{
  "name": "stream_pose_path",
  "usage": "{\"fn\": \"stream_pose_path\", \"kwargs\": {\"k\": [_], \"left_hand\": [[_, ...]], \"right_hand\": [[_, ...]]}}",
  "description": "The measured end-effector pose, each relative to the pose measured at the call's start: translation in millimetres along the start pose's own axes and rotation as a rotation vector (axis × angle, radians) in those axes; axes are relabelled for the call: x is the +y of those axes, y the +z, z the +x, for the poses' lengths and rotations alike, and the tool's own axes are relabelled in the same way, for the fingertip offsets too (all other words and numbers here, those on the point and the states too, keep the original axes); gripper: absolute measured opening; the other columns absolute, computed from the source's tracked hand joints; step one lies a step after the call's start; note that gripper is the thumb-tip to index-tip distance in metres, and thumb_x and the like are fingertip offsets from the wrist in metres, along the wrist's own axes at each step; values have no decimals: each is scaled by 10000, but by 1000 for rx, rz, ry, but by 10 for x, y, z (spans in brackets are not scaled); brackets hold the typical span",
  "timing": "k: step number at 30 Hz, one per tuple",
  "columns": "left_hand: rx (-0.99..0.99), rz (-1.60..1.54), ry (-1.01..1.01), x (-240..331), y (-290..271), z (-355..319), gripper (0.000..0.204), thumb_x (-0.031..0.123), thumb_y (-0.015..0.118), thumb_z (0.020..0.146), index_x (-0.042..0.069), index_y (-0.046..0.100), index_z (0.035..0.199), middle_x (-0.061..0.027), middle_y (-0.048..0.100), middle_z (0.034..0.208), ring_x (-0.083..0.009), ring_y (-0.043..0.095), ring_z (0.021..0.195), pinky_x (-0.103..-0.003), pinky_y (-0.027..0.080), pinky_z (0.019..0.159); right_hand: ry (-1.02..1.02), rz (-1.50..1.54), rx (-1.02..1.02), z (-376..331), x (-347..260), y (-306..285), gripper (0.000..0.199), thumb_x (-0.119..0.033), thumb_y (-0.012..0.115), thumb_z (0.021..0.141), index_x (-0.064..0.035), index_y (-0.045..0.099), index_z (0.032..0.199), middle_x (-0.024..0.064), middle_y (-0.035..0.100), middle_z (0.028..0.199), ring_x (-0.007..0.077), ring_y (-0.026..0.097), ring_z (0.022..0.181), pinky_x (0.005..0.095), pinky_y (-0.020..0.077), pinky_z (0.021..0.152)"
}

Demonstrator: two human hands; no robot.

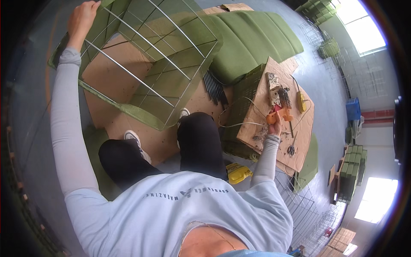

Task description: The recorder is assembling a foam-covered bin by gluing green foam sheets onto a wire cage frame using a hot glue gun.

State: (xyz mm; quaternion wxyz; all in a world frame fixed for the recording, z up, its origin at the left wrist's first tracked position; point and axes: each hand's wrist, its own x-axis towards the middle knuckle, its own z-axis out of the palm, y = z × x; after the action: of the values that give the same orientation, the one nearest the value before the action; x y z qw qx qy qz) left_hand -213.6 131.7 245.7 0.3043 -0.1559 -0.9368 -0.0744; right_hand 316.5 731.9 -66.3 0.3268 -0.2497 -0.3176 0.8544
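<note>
A large open wire frame (147,55), partly covered in green fabric, tilts up at my left. My left hand (82,21) is closed on its upper edge, with that arm stretched far forward. On my right, my right hand (276,126) is wrapped round an orange glue gun (284,115) over a cardboard-topped stand. The glue gun's front points toward a stained block (272,88) on the cardboard (257,115). A pale cord (246,124) runs off to the left. Scissors (291,150) lie nearer to me, and a yellow corded item (301,103) lies farther right.
Green padded pieces (252,40) spread beyond the stand. A bundle of black sticks (213,88) lies on the floor cardboard (122,143) between frame and stand. A yellow container (238,172) stands by my right knee, near wire grids (295,199). Stacked green pieces (353,171) and a blue bin (352,109) line the right.
</note>
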Motion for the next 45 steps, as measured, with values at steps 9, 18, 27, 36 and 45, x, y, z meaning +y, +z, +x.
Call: {"fn": "stream_pose_path", "kwargs": {"k": [9, 18, 27, 36, 45], "left_hand": [[290, -137, 57, 504, -97, -233, 279, 233, 661, 885, -25, 681, 780, -199, 671, 815, -399, 628, 844, -482, 494, 711], [169, -114, 12, 479, -202, -179, 284, 234, 639, 893, -28, 694, 798, -215, 671, 805, -401, 634, 816, -477, 507, 717], [165, -75, -28, 522, -181, -250, 291, 247, 618, 904, -13, 703, 803, -214, 675, 803, -402, 643, 815, -486, 508, 710], [255, -64, 106, 486, -178, -196, 283, 221, 626, 899, -29, 699, 788, -237, 663, 785, -406, 646, 766, -483, 508, 676], [201, -69, 40, 552, -166, -216, 289, 221, 633, 897, -40, 701, 792, -246, 659, 770, -407, 649, 758, -479, 508, 666]], "right_hand": [[-293, 137, -324, -31, -354, 590, 488, -101, 615, 936, -90, 472, 1402, 82, 528, 1417, 257, 531, 1260, 395, 530, 866], [-187, -360, -532, -331, -191, 1712, 604, -12, 590, 872, -9, 359, 1430, 201, 401, 1491, 365, 321, 1432, 466, 358, 1137], [170, -389, -773, -594, 549, 2643, 422, -58, 664, 798, 38, 529, 1185, 161, 612, 1083, 379, 572, 1170, 515, 410, 1075], [209, -388, -660, -495, 678, 2678, 241, -20, 608, 877, 22, 558, 1109, 134, 617, 1035, 269, 614, 1024, 471, 494, 988], [228, -530, -515, -496, 624, 2659, 214, -13, 604, 896, 11, 568, 1106, 117, 638, 965, 258, 646, 946, 423, 533, 919]]}}
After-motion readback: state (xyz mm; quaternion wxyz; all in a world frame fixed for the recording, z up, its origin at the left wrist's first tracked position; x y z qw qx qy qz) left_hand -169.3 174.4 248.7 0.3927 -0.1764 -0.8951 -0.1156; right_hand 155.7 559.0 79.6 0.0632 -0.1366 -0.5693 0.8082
